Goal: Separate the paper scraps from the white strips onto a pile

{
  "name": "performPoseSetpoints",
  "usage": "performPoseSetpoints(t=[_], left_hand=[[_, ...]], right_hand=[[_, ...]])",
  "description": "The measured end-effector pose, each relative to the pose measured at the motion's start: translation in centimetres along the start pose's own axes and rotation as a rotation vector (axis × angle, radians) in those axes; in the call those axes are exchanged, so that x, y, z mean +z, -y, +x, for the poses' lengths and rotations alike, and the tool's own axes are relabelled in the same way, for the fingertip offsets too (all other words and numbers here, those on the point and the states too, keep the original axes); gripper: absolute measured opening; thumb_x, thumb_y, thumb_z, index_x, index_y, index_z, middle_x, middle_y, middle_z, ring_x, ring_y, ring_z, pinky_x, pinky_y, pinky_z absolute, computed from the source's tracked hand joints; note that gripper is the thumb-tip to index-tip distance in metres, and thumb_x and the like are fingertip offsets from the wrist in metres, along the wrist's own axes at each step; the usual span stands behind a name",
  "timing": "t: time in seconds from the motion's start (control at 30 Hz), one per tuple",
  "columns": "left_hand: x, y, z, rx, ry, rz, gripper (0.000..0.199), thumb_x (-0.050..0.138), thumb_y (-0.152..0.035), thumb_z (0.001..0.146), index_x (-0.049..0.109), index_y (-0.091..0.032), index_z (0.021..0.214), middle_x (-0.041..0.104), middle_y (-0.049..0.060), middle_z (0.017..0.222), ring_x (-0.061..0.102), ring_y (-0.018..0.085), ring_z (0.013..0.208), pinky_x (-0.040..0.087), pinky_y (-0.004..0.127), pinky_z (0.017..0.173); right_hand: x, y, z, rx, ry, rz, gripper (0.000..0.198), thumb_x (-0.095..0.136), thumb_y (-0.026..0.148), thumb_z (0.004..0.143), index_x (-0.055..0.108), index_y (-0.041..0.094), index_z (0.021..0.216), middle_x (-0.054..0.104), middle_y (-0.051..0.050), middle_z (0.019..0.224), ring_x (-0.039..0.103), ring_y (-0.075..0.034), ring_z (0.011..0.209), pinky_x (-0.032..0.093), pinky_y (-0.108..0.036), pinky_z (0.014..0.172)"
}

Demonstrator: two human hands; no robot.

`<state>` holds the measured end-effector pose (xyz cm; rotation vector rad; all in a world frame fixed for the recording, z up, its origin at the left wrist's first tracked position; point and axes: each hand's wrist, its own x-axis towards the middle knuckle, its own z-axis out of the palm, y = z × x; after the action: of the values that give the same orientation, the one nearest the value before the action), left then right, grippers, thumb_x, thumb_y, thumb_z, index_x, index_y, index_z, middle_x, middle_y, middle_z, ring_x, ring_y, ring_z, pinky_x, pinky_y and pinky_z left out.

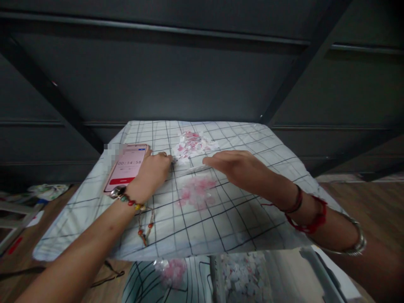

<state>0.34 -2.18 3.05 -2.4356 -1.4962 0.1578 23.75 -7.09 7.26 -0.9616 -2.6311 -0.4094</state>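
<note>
Pink-and-white scraps [193,144], left hand [157,168] curled nearby, right hand [235,165] angled inward

free passage: near part of the table [233,231]; obstacles: phone [124,168] at left, pink pieces [198,191] mid-table, dark panel [170,80] beyond.

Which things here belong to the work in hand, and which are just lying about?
Seemingly in use:
pink and white bits in a pile, beyond the hands
pink bits nearer the person
checked tablecloth

Seemingly just lying about:
phone
crumpled cloth or bag, far left
</note>
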Motion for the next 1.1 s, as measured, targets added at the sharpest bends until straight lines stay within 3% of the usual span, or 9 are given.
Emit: performPoseSetpoints(t=[0.17, 0.3, 0.37, 0.47, 0.57, 0.63, 0.83, 1.0, 1.1], left_hand=[[0.1, 0.5, -0.4, 0.072, 0.012, 0.05, 0.032, 0.035, -0.003, 0.08, 0.063, -0.013, 0.092, 0.069, 0.013, 0.09, 0.066, 0.024, 0.083, 0.043, 0.045, 0.094], [0.3, 0.1, -0.8, 0.068, 0.008, 0.046, 0.037, 0.033, -0.001, 0.08, 0.063, -0.01, 0.098, 0.068, 0.014, 0.093, 0.067, 0.025, 0.084, 0.04, 0.049, 0.097], [0.5, -0.2, -1.2, 0.064, 0.002, 0.036, 0.038, 0.032, -0.002, 0.081, 0.062, -0.009, 0.103, 0.067, 0.016, 0.096, 0.067, 0.026, 0.085, 0.038, 0.052, 0.099], [0.9, -0.4, -2.1, 0.102, -0.034, 0.028, 0.04, 0.031, -0.003, 0.082, 0.06, -0.008, 0.108, 0.066, 0.018, 0.101, 0.067, 0.026, 0.087, 0.038, 0.053, 0.1], [1.1, -0.8, -3.3, 0.112, -0.064, 0.014, 0.041, 0.03, -0.003, 0.083, 0.057, -0.007, 0.114, 0.065, 0.019, 0.108, 0.066, 0.025, 0.096, 0.036, 0.052, 0.104], [1.2, -1.2, -4.0, 0.088, -0.086, 0.021, 0.041, 0.029, -0.003, 0.085, 0.056, -0.006, 0.116, 0.065, 0.019, 0.11, 0.066, 0.025, 0.096, 0.035, 0.052, 0.105], [1.8, -1.5, -5.5, 0.098, -0.175, 0.012, 0.031, 0.034, -0.012, 0.089, 0.06, -0.008, 0.106, 0.066, 0.018, 0.108, 0.066, 0.026, 0.093, 0.036, 0.054, 0.104], [2.7, -0.8, -6.6, 0.156, -0.323, -0.042, 0.034, 0.033, -0.02, 0.092, 0.061, -0.007, 0.107, 0.066, 0.017, 0.111, 0.066, 0.026, 0.097, 0.04, 0.053, 0.102], [2.8, -0.5, -7.4, 0.185, -0.402, -0.036, 0.037, 0.03, -0.02, 0.093, 0.062, -0.006, 0.105, 0.066, 0.018, 0.11, 0.066, 0.026, 0.096, 0.041, 0.051, 0.101]], right_hand=[[0.5, 0.2, 0.0, -0.151, 0.03, 0.035, 0.027, 0.037, 0.012, 0.093, 0.064, 0.017, 0.094, 0.064, 0.0, 0.071, 0.053, -0.012, 0.064, 0.034, -0.025, 0.058], [-0.1, -0.7, -1.1, -0.228, -0.015, 0.041, 0.033, 0.032, 0.011, 0.094, 0.064, 0.017, 0.096, 0.064, 0.0, 0.071, 0.054, -0.011, 0.065, 0.037, -0.024, 0.061], [-0.6, -1.1, -1.6, -0.2, -0.051, 0.037, 0.036, 0.031, 0.007, 0.092, 0.063, 0.019, 0.102, 0.067, 0.0, 0.076, 0.056, -0.011, 0.067, 0.04, -0.024, 0.062], [-1.4, -1.4, -2.2, -0.005, -0.049, -0.056, 0.038, 0.032, 0.002, 0.086, 0.061, 0.017, 0.106, 0.07, -0.003, 0.085, 0.06, -0.012, 0.07, 0.042, -0.024, 0.061], [-2.0, -0.7, -2.5, 0.217, 0.065, -0.249, 0.037, 0.036, 0.0, 0.081, 0.061, 0.013, 0.103, 0.07, -0.006, 0.082, 0.061, -0.015, 0.065, 0.04, -0.026, 0.055], [-2.1, 0.1, -2.6, 0.288, 0.151, -0.309, 0.038, 0.037, -0.002, 0.078, 0.061, 0.011, 0.104, 0.069, -0.006, 0.077, 0.061, -0.015, 0.061, 0.037, -0.026, 0.052], [-1.8, 3.3, -2.7, 0.162, 0.13, -0.264, 0.039, 0.038, -0.005, 0.076, 0.058, 0.007, 0.107, 0.069, -0.008, 0.076, 0.061, -0.015, 0.061, 0.037, -0.026, 0.051], [-2.3, 5.7, -2.0, 0.082, 0.064, -0.25, 0.036, 0.037, -0.004, 0.077, 0.06, 0.007, 0.103, 0.066, -0.004, 0.068, 0.058, -0.014, 0.055, 0.035, -0.026, 0.048], [-3.0, 6.0, -1.3, 0.088, 0.103, -0.252, 0.038, 0.037, -0.003, 0.078, 0.059, 0.008, 0.106, 0.067, -0.005, 0.07, 0.059, -0.013, 0.056, 0.033, -0.025, 0.047]])
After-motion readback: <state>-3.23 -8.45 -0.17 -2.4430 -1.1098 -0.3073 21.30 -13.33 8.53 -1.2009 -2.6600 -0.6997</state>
